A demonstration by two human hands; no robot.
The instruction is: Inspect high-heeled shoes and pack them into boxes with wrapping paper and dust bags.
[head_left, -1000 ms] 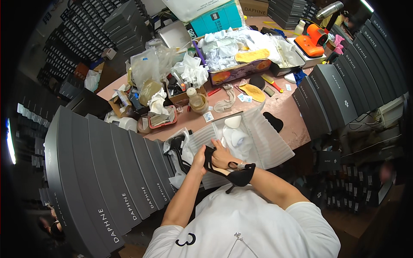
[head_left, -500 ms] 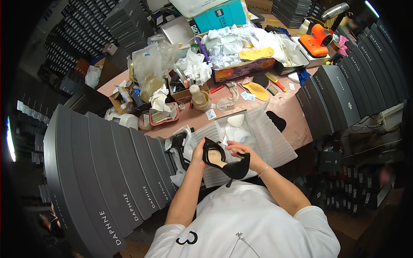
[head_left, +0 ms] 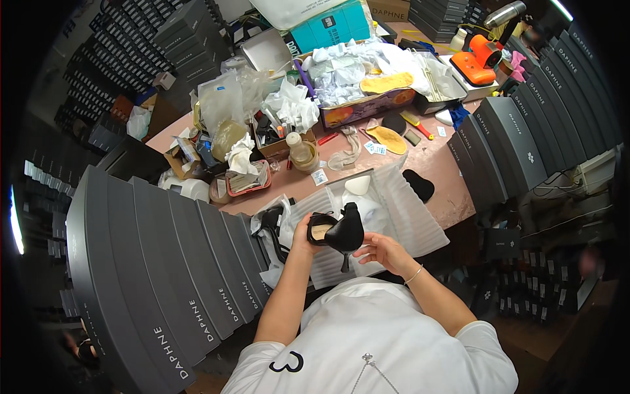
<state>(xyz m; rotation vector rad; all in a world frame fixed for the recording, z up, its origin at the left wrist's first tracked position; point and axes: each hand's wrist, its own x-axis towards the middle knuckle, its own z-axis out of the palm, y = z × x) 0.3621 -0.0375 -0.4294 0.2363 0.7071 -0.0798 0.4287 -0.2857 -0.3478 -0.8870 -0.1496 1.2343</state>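
Observation:
A black high-heeled shoe point(head_left: 345, 232) is held up over the lined box, its heel pointing down toward me and its pale insole showing. My left hand point(head_left: 303, 235) grips it by the toe end. Close beside the heel is my right hand point(head_left: 387, 253), its fingers apart and partly curled, with nothing in it. A second black shoe point(head_left: 272, 230) lies in white tissue to the left. Under the held shoe spreads a white foam wrapping sheet point(head_left: 412, 209), and a white pad point(head_left: 357, 186) lies on the paper in the box.
Stacked grey shoe boxes rise at the left point(head_left: 157, 276) and right point(head_left: 502, 148). Across the pink table point(head_left: 453, 210) are a carton point(head_left: 367, 108) of crumpled paper, a plastic bottle point(head_left: 302, 152), yellow insoles point(head_left: 388, 140), a black pad point(head_left: 418, 186) and an orange tool point(head_left: 474, 67).
The shoe has been tilted so its heel end rises and its heel shows more. My right hand has come off the heel end and moved slightly right and down.

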